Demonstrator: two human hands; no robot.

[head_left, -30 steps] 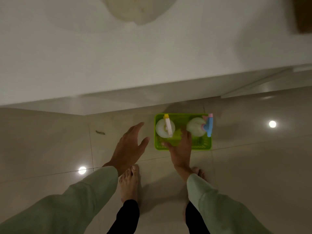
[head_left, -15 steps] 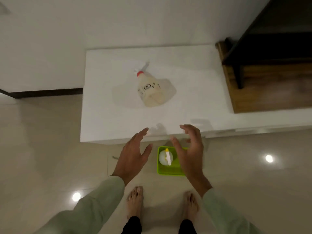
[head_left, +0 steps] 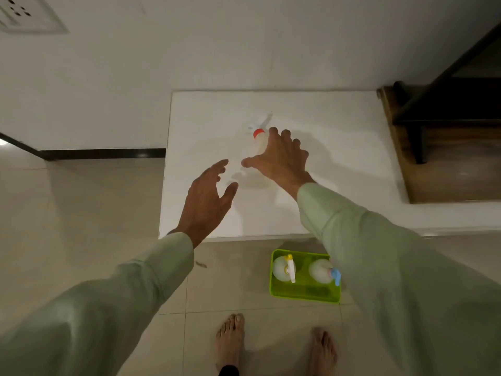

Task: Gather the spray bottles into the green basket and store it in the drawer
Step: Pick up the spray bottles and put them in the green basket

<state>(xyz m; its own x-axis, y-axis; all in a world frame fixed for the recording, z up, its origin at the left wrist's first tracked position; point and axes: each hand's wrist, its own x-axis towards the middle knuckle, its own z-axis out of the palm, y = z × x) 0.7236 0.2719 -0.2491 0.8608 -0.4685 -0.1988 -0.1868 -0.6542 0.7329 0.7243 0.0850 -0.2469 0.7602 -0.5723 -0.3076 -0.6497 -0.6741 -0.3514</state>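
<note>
A pale spray bottle with a red collar (head_left: 257, 137) lies on the white cabinet top (head_left: 339, 158). My right hand (head_left: 279, 158) is spread over its body, fingers apart, hiding most of it; a closed grip does not show. My left hand (head_left: 207, 198) hovers open just left of it, holding nothing. On the floor below stands the green basket (head_left: 303, 291). It holds a spray bottle with a yellow and white nozzle (head_left: 283, 268) and a spray bottle with a blue nozzle (head_left: 322, 271), both upright. My right sleeve covers the basket's right edge.
A dark wooden shelf unit (head_left: 447, 137) stands on the cabinet top at the right. The wall carries a switch plate (head_left: 24, 16) at upper left. My bare feet (head_left: 230, 340) are on the tiled floor in front of the basket.
Both hands rose from the basket on the floor to the cabinet top. My right hand came down over the red-collared bottle and my view lifted with it.
</note>
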